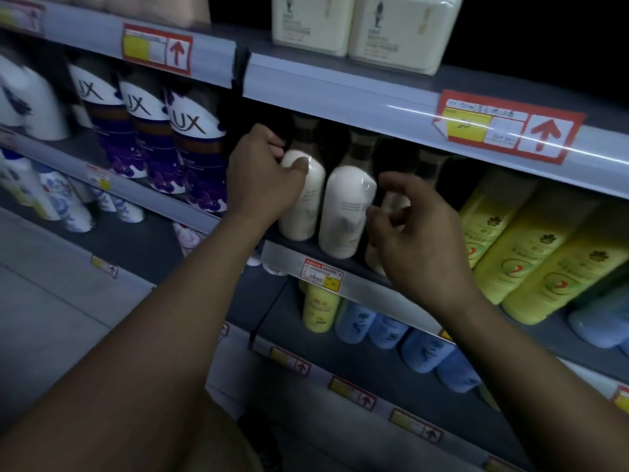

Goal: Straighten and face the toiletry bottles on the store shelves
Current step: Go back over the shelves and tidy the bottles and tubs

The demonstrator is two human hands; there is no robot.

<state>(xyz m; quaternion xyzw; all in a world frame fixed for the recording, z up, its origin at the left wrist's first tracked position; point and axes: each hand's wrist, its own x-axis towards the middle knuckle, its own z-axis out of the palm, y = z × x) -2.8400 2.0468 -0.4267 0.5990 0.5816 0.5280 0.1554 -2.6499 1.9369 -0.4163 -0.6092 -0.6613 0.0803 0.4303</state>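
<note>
Three cream bottles with dark caps stand in a row on the middle shelf. My left hand [263, 172] grips the leftmost cream bottle [304, 202] near its shoulder, thumb across the front. The second cream bottle [347, 212] stands just right of it, label forward. My right hand [418, 233] hovers in front of the third cream bottle [391, 202], fingers loosely curled, and hides most of it; whether the fingertips touch it is unclear.
Purple-and-white Lux bottles [194, 158] fill the shelf to the left. Yellow bottles [531, 247] lean at the right. Blue bottles [425, 349] and a yellow one sit on the shelf below. The upper shelf edge [374, 103] with price tags overhangs the cream bottles.
</note>
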